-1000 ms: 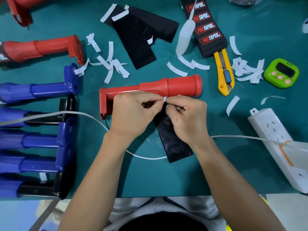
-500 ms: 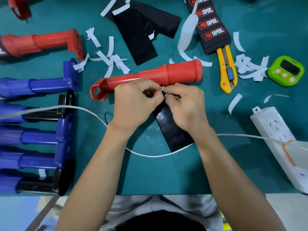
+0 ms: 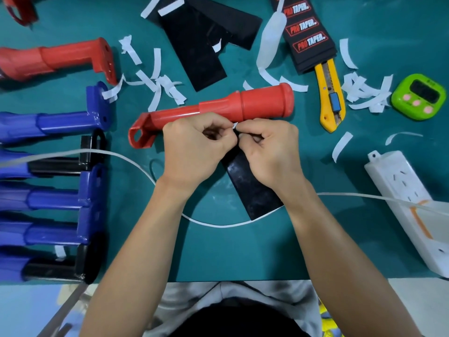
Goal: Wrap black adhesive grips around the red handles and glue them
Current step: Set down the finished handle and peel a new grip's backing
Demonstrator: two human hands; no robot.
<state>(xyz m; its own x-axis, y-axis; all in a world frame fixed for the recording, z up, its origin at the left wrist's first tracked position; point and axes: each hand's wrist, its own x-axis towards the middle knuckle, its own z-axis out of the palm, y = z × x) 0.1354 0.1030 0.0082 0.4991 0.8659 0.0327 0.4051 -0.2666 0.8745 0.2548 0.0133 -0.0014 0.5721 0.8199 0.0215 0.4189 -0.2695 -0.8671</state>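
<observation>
Bright, even light — warped, soft edges

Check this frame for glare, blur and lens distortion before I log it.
Head view: soft, even light with faint shadows; a glare streak on the centre red handle and sheen on the black grip strip; centre sharp; blue handles at the left edge smeared; power strip stretched by wide-angle distortion.

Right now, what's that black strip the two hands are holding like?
The black strip is a flat, shiny, rubbery-looking rectangle. It lies slanted on the green table, next to the red handle. Its upper end is hidden under the left hand and right hand, which pinch it where a tiny white tab pokes up. Its lower end reaches the white cable.
</observation>
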